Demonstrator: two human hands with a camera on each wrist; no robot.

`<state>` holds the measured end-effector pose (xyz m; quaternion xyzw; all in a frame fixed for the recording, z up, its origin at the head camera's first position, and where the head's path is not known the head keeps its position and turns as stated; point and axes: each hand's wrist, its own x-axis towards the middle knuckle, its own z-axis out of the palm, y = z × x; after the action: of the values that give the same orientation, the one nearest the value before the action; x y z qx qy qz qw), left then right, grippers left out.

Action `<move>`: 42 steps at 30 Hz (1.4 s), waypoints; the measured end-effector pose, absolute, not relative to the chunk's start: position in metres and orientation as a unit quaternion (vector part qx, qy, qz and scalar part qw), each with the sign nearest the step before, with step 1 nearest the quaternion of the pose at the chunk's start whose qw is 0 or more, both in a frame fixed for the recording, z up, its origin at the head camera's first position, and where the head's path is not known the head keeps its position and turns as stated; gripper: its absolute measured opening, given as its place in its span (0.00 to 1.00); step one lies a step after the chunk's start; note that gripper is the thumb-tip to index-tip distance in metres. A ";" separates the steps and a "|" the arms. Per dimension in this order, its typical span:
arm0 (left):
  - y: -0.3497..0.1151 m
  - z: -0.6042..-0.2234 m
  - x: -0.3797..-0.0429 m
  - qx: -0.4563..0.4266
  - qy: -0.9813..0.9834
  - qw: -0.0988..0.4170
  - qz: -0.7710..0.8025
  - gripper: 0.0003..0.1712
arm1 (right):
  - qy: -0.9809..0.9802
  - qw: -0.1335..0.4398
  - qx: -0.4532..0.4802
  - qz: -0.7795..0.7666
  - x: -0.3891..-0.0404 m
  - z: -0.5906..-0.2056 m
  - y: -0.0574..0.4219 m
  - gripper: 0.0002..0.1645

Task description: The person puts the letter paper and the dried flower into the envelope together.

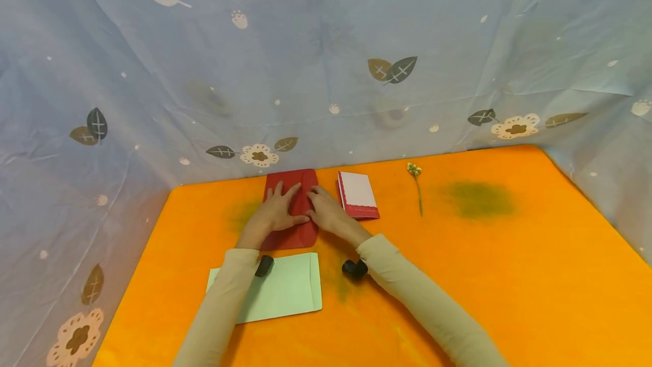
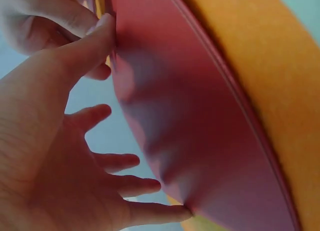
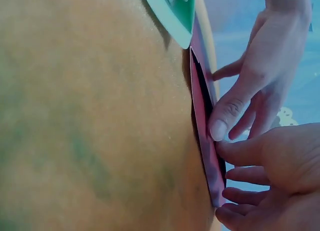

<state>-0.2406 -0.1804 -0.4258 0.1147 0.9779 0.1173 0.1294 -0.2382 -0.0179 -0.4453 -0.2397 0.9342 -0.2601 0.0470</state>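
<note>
A red envelope (image 1: pixel 301 203) lies near the back edge of the table. My left hand (image 1: pixel 275 211) rests on its left part with fingers spread and the thumb toward the flap. In the left wrist view the fingertips press shallow dents into the red paper (image 2: pixel 170 101). From the other side, my right hand (image 1: pixel 330 214) touches the flap along the right edge, fingers lightly bent. A dark gap shows under the slightly raised flap (image 3: pixel 202 118) in the right wrist view. Both thumbs meet near this flap; some fingertips are hidden behind the paper.
A pale green envelope (image 1: pixel 290 285) lies in front, partly under the left forearm. To the right of the red envelope stands a folded white-and-red card (image 1: pixel 359 191). Farther right lies a small flower sprig (image 1: pixel 417 186). A patterned cloth wall (image 1: pixel 326 72) rises behind the orange table (image 1: pixel 458 276).
</note>
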 end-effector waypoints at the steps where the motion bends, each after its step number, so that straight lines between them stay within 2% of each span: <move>1: -0.181 -0.426 -0.241 0.114 0.978 0.130 0.116 0.53 | 0.935 0.045 -0.243 -0.255 -0.239 -0.446 -0.019 0.29; 8: -0.181 -0.427 -0.242 0.129 0.977 0.133 0.101 0.49 | 0.941 0.039 -0.254 -0.222 -0.242 -0.453 -0.026 0.26; 18: -0.179 -0.428 -0.242 0.123 0.980 0.140 0.072 0.49 | 0.932 0.025 -0.266 -0.245 -0.240 -0.459 -0.024 0.28; 32: -0.182 -0.429 -0.244 0.129 0.982 0.115 0.076 0.63 | 0.921 0.021 -0.284 -0.267 -0.243 -0.464 -0.018 0.42; 42: -0.181 -0.426 -0.247 0.129 0.982 0.120 0.066 0.64 | 0.919 0.021 -0.287 -0.270 -0.242 -0.466 -0.017 0.42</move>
<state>-0.2470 -0.1812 -0.4264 0.1295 0.9821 0.0664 0.1198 -0.2424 -0.0165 -0.4656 -0.2867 0.9190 -0.2699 0.0212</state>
